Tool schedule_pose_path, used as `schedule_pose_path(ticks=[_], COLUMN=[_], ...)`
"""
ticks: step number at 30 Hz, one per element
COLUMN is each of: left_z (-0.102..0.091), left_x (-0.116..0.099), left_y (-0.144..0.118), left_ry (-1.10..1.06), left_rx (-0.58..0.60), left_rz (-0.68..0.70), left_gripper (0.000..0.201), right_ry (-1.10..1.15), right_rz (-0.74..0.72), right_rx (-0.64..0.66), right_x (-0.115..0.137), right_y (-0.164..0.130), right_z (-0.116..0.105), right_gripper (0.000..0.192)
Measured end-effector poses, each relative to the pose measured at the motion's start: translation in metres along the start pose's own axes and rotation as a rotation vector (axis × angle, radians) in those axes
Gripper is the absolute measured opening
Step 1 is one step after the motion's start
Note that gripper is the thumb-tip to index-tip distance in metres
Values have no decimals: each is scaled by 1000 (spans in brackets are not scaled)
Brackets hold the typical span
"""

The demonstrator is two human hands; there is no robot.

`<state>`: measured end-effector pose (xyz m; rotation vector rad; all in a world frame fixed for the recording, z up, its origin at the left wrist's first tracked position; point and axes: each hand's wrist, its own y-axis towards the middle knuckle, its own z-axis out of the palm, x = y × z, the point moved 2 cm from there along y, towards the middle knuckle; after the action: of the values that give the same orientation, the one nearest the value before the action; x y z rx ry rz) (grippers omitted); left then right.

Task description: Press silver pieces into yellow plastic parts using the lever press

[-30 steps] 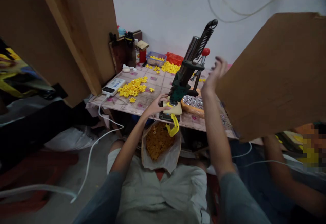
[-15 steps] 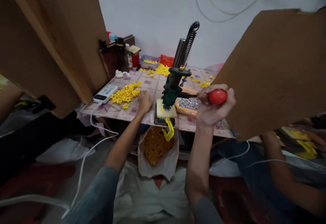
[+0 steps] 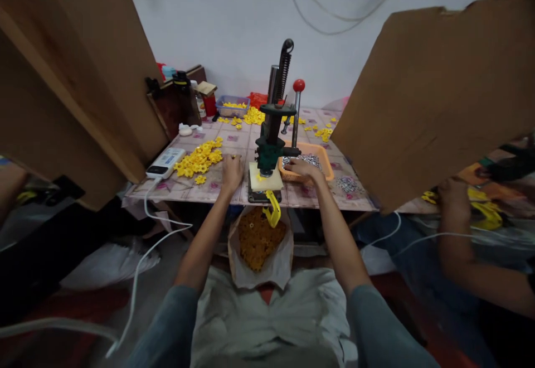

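My left hand (image 3: pixel 232 174) rests on the table beside a pile of yellow plastic flower pieces (image 3: pixel 199 159). Its fingers are curled closed, and what they hold, if anything, is too small to make out. Over an orange tray (image 3: pixel 328 172) of small shiny metal parts (image 3: pixel 311 160), my right hand (image 3: pixel 307 169) reaches in with fingers stretched out. Between the hands stands a dark green hand press (image 3: pixel 268 153) on a pale block (image 3: pixel 267 181). Its lever with a red ball knob (image 3: pixel 298 85) points upward. A yellow clip-like part (image 3: pixel 273 212) hangs at the press's front.
Below the table edge, a paper-lined bag (image 3: pixel 281 270) holds many yellow-brown pieces. A white power bank (image 3: pixel 166 163) with a cable lies at left. Cardboard panels (image 3: pixel 434 95) flank the table. At far right is another person's arm (image 3: pixel 472 262). A blue basket (image 3: pixel 233 110) stands behind.
My right hand has let go of the red knob and moved down to the tray. The lever has swung upright. My left hand stays by the flower pile. The camera view has shifted.
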<state>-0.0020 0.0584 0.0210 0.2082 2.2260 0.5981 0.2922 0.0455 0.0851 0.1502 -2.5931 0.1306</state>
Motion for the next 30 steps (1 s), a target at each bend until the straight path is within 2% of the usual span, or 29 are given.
schedule_pose_path(ticks=[3,6,9,13,17,21,25,30], left_z=[-9,-15,-13,-8,-5,-5,-9,-20], left_x=[-8,-10,-10,-10,-13,-14,-14,-21], left_y=[-13,-32,-44,-43,-39,-38,-39,-42], left_ry=[-215,-381,-561,-727,-762,-782,-807,-763], left_rx=[-12,-28,55,197,270,306,360,439], left_rz=[139,100,6,-64,-87,-89,-57,29], left_gripper=[41,50,54,59,65,68,61,51], right_ry=[41,74,53,-90,-153,-140,-20,52], right_rz=[-17,-38,-24,-57,-305,-543,-605,-632], right_rx=[36,-4,-160,-431,-568,-565,-563,-639], right_x=[-4,-8,-13,-13,5,30,45,50], right_y=[2,3,1,-7,-28,-56,-75,-86], right_z=[-2,-2,0,1,18,56,84,79], right_gripper=[15,15,18,29,34,33,30,29])
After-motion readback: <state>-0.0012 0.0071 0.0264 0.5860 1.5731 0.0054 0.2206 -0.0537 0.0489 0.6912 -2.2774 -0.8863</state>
